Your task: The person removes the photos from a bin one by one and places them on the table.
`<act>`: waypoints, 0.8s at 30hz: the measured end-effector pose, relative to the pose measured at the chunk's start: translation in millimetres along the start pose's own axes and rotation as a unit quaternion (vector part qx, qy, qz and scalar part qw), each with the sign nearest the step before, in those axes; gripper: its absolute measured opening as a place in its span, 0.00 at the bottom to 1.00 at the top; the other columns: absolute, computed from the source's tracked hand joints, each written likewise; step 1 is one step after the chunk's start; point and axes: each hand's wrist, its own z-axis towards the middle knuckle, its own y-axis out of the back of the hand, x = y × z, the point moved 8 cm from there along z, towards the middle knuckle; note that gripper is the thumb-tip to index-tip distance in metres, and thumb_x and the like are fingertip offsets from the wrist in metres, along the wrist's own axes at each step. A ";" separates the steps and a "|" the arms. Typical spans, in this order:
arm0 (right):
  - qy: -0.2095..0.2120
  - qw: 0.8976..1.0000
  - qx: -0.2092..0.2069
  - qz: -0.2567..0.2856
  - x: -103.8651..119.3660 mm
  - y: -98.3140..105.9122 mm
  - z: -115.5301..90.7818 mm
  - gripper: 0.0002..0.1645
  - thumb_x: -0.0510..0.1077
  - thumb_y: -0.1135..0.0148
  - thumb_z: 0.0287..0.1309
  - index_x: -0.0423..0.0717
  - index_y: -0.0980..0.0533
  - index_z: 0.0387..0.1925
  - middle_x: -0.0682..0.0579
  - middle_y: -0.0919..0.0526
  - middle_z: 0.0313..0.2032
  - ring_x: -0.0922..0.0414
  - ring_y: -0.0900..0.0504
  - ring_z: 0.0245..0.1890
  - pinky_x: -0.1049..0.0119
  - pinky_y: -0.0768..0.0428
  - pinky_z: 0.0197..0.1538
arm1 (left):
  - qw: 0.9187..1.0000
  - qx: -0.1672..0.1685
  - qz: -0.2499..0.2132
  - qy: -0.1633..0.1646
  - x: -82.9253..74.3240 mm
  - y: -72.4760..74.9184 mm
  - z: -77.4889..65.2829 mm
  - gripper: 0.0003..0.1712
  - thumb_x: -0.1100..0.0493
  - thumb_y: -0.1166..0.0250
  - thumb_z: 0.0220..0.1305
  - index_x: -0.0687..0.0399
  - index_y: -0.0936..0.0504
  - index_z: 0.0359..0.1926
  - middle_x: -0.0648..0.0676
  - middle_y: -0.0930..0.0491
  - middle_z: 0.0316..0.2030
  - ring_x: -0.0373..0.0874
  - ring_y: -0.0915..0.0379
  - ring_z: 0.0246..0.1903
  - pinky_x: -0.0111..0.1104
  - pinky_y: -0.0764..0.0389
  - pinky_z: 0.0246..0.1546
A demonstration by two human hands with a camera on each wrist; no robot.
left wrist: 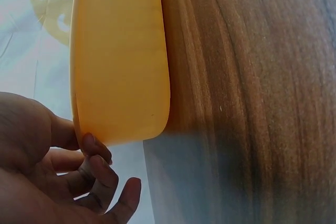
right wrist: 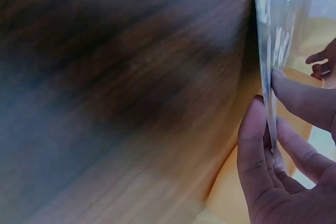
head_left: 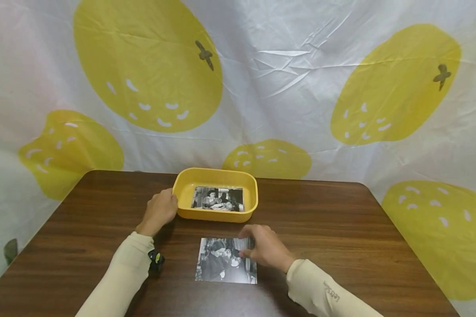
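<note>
Head view shows one photo (head_left: 218,200) already inside the yellow tub (head_left: 214,215); another photo (head_left: 218,266) is still outside, right grip (head_left: 266,247) pinching it, left grip (head_left: 160,210) holding the tub.

The cream right sleeve (head_left: 317,285) bears small dark lettering (head_left: 331,291) that seems to read "Let's Slim"

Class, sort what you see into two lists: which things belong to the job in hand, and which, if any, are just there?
Seemingly part of the job:
left hand, holding the yellow tray
right hand, pinching a black-and-white picture
second picture, inside the yellow tray

Just there:
brown table
yellow-patterned cloth behind
dark device at the left wrist
</note>
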 end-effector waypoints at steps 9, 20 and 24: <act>-0.003 0.998 -0.014 -0.063 -3.1 -1.7 0.1 0.27 0.44 0.16 0.40 0.38 0.17 0.43 0.46 0.17 0.39 0.47 0.18 0.41 0.48 0.21 0.48 | 1.000 -0.004 0.006 -0.002 -0.7 1.5 -0.7 0.14 0.61 0.55 0.77 0.65 0.25 0.40 0.56 0.31 0.25 0.50 0.31 0.27 0.41 0.30 0.30; -0.003 0.992 -0.031 -0.121 -4.0 2.1 -0.9 0.26 0.53 0.15 0.38 0.46 0.18 0.38 0.52 0.20 0.33 0.50 0.19 0.32 0.52 0.21 0.35 | 1.000 0.001 0.007 -0.001 -1.3 1.3 -0.8 0.15 0.62 0.56 0.77 0.65 0.25 0.40 0.56 0.31 0.25 0.51 0.32 0.27 0.41 0.30 0.30; -0.001 0.992 -0.031 -0.124 -1.8 4.5 -0.7 0.24 0.53 0.16 0.39 0.48 0.19 0.34 0.53 0.21 0.31 0.53 0.22 0.29 0.55 0.23 0.32 | 1.000 -0.002 0.009 -0.001 -2.0 2.3 -1.5 0.15 0.62 0.56 0.77 0.65 0.25 0.40 0.56 0.31 0.25 0.51 0.31 0.28 0.42 0.30 0.31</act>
